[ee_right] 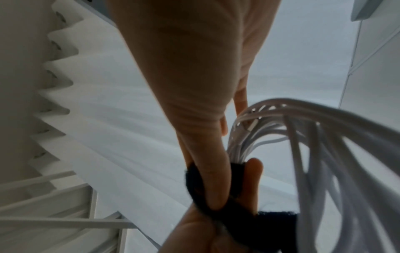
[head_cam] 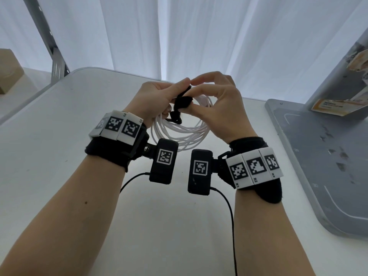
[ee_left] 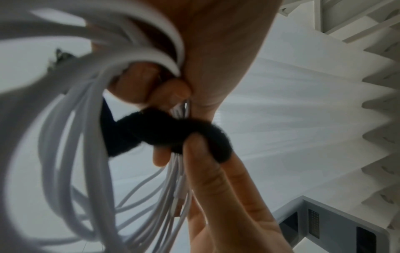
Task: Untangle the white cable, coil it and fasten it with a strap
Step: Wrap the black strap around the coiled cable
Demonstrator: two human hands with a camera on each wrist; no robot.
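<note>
**Black strap goes round the white loops**

The white cable (head_cam: 180, 134) is wound into round loops. It hangs in the air above the white table (head_cam: 59, 136), between the two hands, near the middle of the table. A fuzzy black strap (head_cam: 183, 101) is wrapped round one side of the loops and bunches them together. One end of the strap sticks up and another bit hangs down.

The left hand (head_cam: 159, 98) has its fingers curled round the bunch of loops, right next to the strap. The right hand (head_cam: 217, 108) pinches the strap between thumb and finger, and its other fingers arch over the top. The fingertips of both hands nearly meet above the strap.

Each wrist wears a black band with a small black camera box (head_cam: 163, 163). White blocks with black-and-white square patterns sit on the bands. Tiny marks on the right-hand blocks look like R1, R2 and R3.

The table has lots of bare room in front of the arms and to the left. Its far edge is just behind the hands, with white curtains (head_cam: 179, 36) past it. On the right, a grey metal base (head_cam: 318, 166) lies flat on the table. An orange label (head_cam: 330, 106) is stuck above it, but its words are too blurry to read. A brown box (head_cam: 10, 70) sits far off to the left.
</note>
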